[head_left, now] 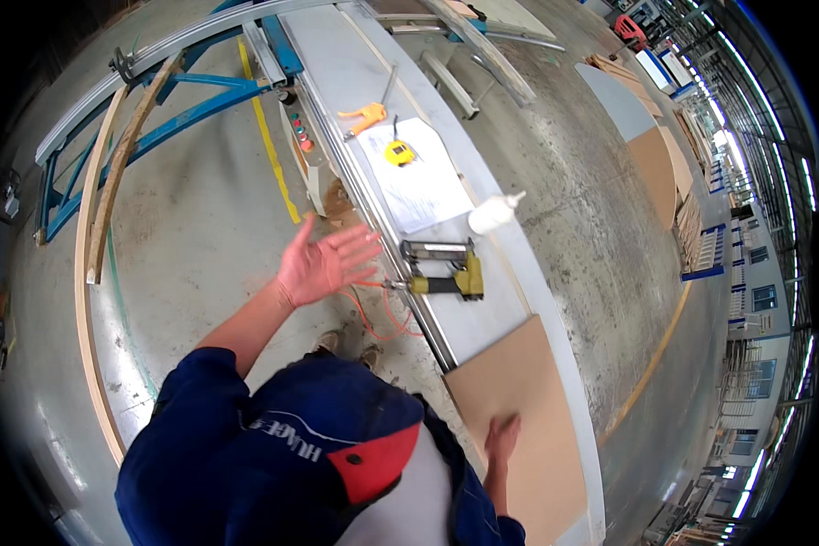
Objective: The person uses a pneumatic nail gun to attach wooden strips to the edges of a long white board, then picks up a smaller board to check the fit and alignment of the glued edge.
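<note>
My left hand (323, 264) is raised beside the long grey worktable (487, 332), palm up and fingers spread, with nothing in it. My right hand (502, 437) rests on a brown board (519, 382) at the table's near end; its fingers are slightly blurred. Just right of my left hand lies an olive and black nail gun (469, 276), joined to an orange air hose (373, 329). Beyond it are a white squeeze bottle (493, 215) and printed paper sheets (423, 187). A yellow tape measure (399, 153) sits on the sheets, and an orange air blow gun (369, 116) lies farther off.
A metal rail (425, 318) runs along the table's left edge. Blue steel framing (191, 109) and long timber strips (84, 300) stand on the left. Red and green buttons (302, 136) show below the table's left side. Large panels (651, 164) are stacked across the floor at right.
</note>
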Demonstrator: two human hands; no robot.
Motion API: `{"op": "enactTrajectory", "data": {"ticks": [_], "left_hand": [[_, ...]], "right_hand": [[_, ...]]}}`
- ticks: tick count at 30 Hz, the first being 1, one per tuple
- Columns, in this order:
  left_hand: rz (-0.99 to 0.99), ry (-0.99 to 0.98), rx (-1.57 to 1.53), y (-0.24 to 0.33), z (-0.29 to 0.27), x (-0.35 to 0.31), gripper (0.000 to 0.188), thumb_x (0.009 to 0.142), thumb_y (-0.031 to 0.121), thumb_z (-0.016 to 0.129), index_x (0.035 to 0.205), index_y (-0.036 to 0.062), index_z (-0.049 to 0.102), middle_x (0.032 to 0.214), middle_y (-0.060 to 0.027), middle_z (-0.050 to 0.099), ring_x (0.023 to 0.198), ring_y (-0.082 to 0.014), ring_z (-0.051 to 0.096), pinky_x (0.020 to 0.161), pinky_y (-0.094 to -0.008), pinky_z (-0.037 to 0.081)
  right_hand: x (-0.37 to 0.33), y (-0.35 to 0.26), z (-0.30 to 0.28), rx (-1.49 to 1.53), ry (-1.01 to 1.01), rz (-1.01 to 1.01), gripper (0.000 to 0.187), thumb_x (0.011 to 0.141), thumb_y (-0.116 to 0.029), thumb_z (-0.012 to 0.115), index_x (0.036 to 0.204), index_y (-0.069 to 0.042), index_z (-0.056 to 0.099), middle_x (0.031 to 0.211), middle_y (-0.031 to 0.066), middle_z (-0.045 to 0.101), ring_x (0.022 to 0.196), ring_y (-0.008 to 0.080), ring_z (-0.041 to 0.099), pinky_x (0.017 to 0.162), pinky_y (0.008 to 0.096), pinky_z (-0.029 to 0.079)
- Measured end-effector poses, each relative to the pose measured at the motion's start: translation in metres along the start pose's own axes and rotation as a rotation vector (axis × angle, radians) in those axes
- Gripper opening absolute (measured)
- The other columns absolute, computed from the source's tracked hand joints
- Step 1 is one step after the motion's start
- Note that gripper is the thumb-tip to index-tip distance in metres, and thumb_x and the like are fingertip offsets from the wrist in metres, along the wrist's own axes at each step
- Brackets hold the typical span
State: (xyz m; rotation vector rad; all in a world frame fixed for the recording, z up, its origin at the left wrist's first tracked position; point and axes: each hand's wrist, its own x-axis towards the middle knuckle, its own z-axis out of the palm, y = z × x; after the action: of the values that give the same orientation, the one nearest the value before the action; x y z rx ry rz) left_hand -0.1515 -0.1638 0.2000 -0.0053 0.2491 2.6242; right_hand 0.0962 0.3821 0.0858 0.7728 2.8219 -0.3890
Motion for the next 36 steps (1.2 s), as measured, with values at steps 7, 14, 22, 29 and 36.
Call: {"op": "enactTrajectory", "data": {"ticks": [7, 14, 22, 29, 36], "left_hand": [[-0.389, 0.679, 0.526, -0.012, -0.239, -0.080, 0.072, 0.098, 0.058, 0.051, 0.145, 0.0041, 0.044, 0.144, -0.0166, 0.051, 0.136, -0.0273, 0.047, 0.111, -0.0453, 0.041], [-0.715, 0.989, 1.035, -0.023, -0.347, -0.107, 0.033, 0.096, 0.035, 0.059, 0.114, 0.0083, 0.053, 0.098, -0.0084, 0.062, 0.090, -0.0197, 0.062, 0.077, -0.0378, 0.052], [-0.981, 0.418, 1.504, -0.124, -0.278, 0.029, 0.019, 0.095, 0.028, 0.056, 0.090, 0.0093, 0.053, 0.080, -0.0056, 0.058, 0.075, -0.0191, 0.061, 0.063, -0.0344, 0.050], [-0.914, 0.312, 1.392, -0.404, -0.210, 0.029, 0.020, 0.093, 0.024, 0.060, 0.082, 0.0095, 0.051, 0.075, -0.0057, 0.054, 0.061, -0.0222, 0.057, 0.050, -0.0341, 0.044], [-0.950, -0.469, 1.690, -0.606, -0.099, -0.057, 0.035, 0.095, 0.015, 0.061, 0.127, 0.0010, 0.060, 0.099, -0.0079, 0.065, 0.078, -0.0196, 0.068, 0.066, -0.0301, 0.057]], "right_hand": [[-0.222, 0.085, 0.050, 0.133, 0.147, 0.708, 0.080, 0.091, -0.035, 0.067, 0.149, 0.008, 0.032, 0.154, 0.0299, 0.033, 0.143, 0.0430, 0.033, 0.119, 0.0488, 0.026], [-0.356, 0.118, 0.122, 0.645, 0.657, 1.067, 0.088, 0.086, -0.010, 0.066, 0.157, -0.005, 0.014, 0.095, 0.0191, 0.071, 0.072, 0.0184, 0.066, 0.061, 0.0312, 0.055], [-0.378, 0.106, 0.032, 0.986, 1.063, 0.884, 0.084, 0.095, -0.017, 0.064, 0.157, -0.003, 0.009, 0.118, 0.0249, 0.067, 0.085, 0.0201, 0.068, 0.077, 0.0316, 0.057], [-0.441, 0.223, 0.119, 1.008, 1.027, 1.157, 0.086, 0.091, -0.019, 0.066, 0.155, 0.004, 0.013, 0.109, 0.0175, 0.071, 0.083, 0.0177, 0.068, 0.076, 0.0309, 0.056], [-0.523, 0.233, 0.194, 1.257, 0.845, 1.250, 0.087, 0.091, -0.022, 0.066, 0.155, 0.004, 0.012, 0.106, 0.0196, 0.071, 0.086, 0.0244, 0.069, 0.079, 0.0360, 0.056]]}}
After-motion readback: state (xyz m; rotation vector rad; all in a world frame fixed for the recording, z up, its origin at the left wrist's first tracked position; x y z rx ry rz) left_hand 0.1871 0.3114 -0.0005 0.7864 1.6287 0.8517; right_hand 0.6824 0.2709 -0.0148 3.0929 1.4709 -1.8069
